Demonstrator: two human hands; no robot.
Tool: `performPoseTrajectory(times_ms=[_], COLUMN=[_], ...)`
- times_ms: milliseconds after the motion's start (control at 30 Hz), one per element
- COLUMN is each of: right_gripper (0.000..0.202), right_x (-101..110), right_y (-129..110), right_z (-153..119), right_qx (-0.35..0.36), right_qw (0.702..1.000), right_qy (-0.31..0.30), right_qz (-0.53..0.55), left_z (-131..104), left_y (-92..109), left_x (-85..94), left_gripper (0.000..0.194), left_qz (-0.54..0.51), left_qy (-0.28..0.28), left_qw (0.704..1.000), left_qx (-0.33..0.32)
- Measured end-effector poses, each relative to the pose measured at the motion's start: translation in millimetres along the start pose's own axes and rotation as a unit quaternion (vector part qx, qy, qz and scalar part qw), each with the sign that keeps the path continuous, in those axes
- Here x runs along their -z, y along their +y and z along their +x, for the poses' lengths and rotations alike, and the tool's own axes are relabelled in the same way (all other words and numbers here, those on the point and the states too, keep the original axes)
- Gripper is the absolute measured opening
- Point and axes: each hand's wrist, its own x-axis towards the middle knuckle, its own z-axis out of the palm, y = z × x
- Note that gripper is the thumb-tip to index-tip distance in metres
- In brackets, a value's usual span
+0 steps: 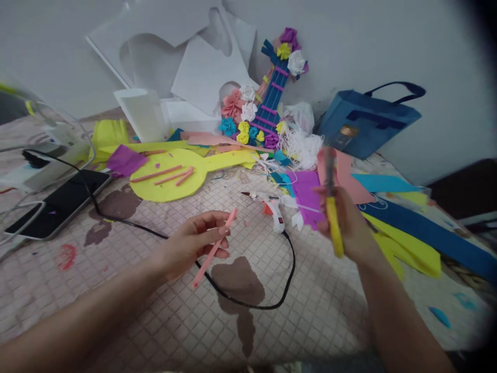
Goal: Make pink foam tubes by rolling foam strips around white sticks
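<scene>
Between the thumb and fingers of my left hand (200, 235) is a thin pink paper strip (212, 255), slanting down to the left. My right hand (345, 223) is closed round scissors (333, 212) with yellow handles; their blades point up and are blurred by motion. A white glue gun (275, 215) lies on the table between my hands, its black cord (289, 280) looping below. Behind my left hand rests a yellow guitar-shaped cutout (171, 184) with several pink strips (184, 176) on it.
A decorated blue guitar (272, 98) with paper flowers leans against the wall. White string (301, 147), purple crepe paper (308, 194) and a blue bag (367, 122) are on the right. A phone (64, 202) and a power strip (34, 168) lie left, beside the cord.
</scene>
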Motion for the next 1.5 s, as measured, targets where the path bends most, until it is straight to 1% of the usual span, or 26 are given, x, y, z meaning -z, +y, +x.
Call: performPoseTrajectory(times_ms=[67,100,133,200,300,400,533,633,767,900,1133,1233,1367,1500], right_gripper=[0.04,0.035,0.031,0.024,0.017,0.017,0.023,0.022,0.023,0.023,0.025,0.019,0.008,0.009], right_x=[-14,-19,-23,-28,-30,-28,-25,-26,-29,-30,-32,-33,-35,-36], right_y=[-26,-33,-38,-38,-33,-32,-39,-42,-44,-45,-43,-41,-39,-39], right_z=[-13,-18,-22,-26,-25,-22,-19,-19,-19,-18,-19,-20,-20,-19], right_qx=[0.029,0.036,0.031,0.012,-0.016,-0.019,0.017,0.031,0.025,0.015,0.011,0.005,0.002,0.0], right_qw=[0.996,0.991,0.984,0.97,0.957,0.948,0.945,0.94,0.937,0.935,0.939,0.937,0.933,0.925], right_qy=[-0.084,-0.128,-0.172,-0.235,-0.282,-0.313,-0.327,-0.341,-0.347,-0.355,-0.345,-0.349,-0.359,-0.371], right_qz=[0.013,0.029,0.042,0.06,0.064,0.042,-0.005,-0.003,0.006,-0.008,-0.003,0.004,0.041,0.076], left_z=[0,0,-1,-1,-1,-2,-3,-3,-3,-3,-3,-2,-2,-1], left_y=[1,2,3,4,6,7,8,7,7,6,6,6,7,6], left_x=[0.5,1.1,1.7,3.3,5.5,6.1,4.9,3.3,1.8,1.8,4.8,6.3,7.9,8.8], left_gripper=[0.022,0.022,0.022,0.023,0.025,0.026,0.028,0.028,0.025,0.022,0.016,0.018,0.021,0.022], left_qz=[-0.002,-0.003,-0.004,-0.004,-0.007,-0.012,-0.013,-0.016,-0.007,0.008,0.036,0.044,0.043,0.043], left_qy=[0.003,0.004,0.005,0.005,0.007,0.003,-0.009,-0.005,-0.004,-0.008,-0.016,-0.012,-0.009,-0.007], left_qw=[1.0,1.0,1.0,1.0,1.0,0.999,0.999,0.999,1.0,1.0,0.999,0.999,0.999,0.999], left_qx=[-0.008,-0.011,-0.016,-0.023,-0.028,-0.033,-0.035,-0.034,-0.022,-0.023,-0.021,-0.02,-0.017,-0.018])
